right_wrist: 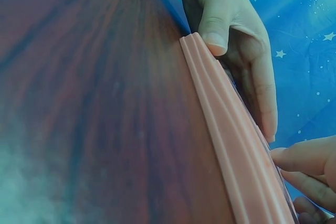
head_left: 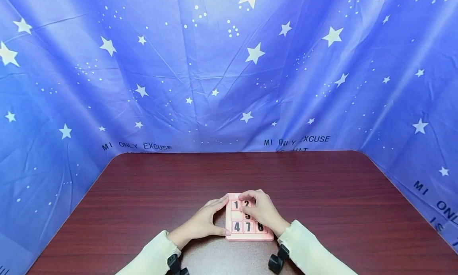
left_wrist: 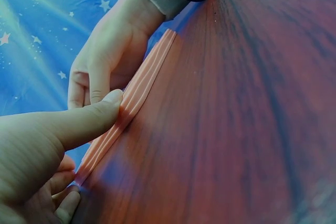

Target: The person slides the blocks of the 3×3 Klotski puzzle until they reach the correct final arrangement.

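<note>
A pink number slide puzzle [head_left: 250,239] lies flat on the table near its front edge. Tiles 1, 2, 4, 7, 8 and part of what looks like a 5 show in the head view; a gap is at the left of the middle row. My left hand [head_left: 202,221] holds the puzzle's left side, thumb at the near corner and fingers at the far corner. Over the tiles is my right hand [head_left: 264,208], its thumb and index fingertip set apart near the 1 and 2, covering the right-hand tiles. The puzzle's ridged near edge [right_wrist: 231,129] shows in the right wrist view.
The dark red wood table [head_left: 161,179] stretches out around the puzzle. Behind and beside it hangs a blue curtain [head_left: 214,60] with white stars and lettering. Black wrist cameras [head_left: 277,261] sit at both cream sleeves.
</note>
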Action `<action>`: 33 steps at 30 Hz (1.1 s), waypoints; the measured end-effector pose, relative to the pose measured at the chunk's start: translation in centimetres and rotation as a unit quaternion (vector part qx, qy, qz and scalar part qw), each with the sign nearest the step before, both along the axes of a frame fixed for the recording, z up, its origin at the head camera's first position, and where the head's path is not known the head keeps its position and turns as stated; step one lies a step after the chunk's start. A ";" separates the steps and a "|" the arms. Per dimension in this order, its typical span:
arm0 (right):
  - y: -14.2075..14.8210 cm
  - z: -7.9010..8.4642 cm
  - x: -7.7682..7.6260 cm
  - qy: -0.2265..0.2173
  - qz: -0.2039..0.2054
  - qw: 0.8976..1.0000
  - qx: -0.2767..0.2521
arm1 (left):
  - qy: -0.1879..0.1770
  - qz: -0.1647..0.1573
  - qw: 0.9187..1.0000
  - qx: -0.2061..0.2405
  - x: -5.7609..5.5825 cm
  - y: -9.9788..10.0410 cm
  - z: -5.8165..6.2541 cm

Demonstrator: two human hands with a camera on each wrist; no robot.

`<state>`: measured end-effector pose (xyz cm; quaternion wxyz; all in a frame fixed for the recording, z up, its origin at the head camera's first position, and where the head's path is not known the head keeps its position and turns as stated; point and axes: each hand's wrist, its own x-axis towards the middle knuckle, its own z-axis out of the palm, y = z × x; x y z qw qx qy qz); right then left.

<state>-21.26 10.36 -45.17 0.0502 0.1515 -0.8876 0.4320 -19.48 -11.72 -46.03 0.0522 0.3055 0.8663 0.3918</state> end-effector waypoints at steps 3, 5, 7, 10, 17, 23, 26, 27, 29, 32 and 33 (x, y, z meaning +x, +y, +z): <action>0.0 0.0 -0.1 -0.001 -0.001 1.000 -0.001 | 0.004 -0.002 1.000 0.001 -0.1 0.0 -0.1; 0.0 0.1 -0.1 -0.001 -0.001 1.000 -0.003 | 0.005 -0.003 1.000 0.002 -0.1 0.0 -0.1; 0.0 0.1 -0.1 0.001 0.000 1.000 -0.003 | 0.008 -0.004 1.000 0.000 -0.1 0.0 -0.1; -0.1 0.0 -0.2 0.004 0.000 1.000 -0.002 | 0.006 -0.003 1.000 -0.001 0.0 -0.1 -0.1; 0.0 0.1 -0.1 0.002 -0.004 1.000 -0.012 | 0.009 -0.001 1.000 -0.002 0.0 -0.1 0.0; 0.0 0.4 0.6 0.009 -0.014 0.999 -0.051 | 0.008 -0.003 1.000 -0.002 0.0 0.0 -0.1; 0.1 0.4 1.1 0.002 -0.014 0.997 -0.075 | 0.006 -0.002 1.000 -0.004 0.1 0.0 -0.2; 0.1 0.4 1.3 -0.003 -0.011 0.997 -0.079 | 0.007 -0.003 1.000 -0.004 0.1 0.0 -0.2; 0.2 0.4 1.7 -0.015 0.003 0.996 -0.085 | 0.003 -0.002 1.000 0.000 0.1 0.0 -0.2; 0.3 0.5 2.3 -0.028 0.034 0.995 -0.093 | 0.007 -0.001 1.000 0.002 0.1 0.0 -0.3; 0.4 0.5 2.4 -0.029 0.045 0.994 -0.097 | 0.007 0.000 1.000 0.003 0.1 0.0 -0.3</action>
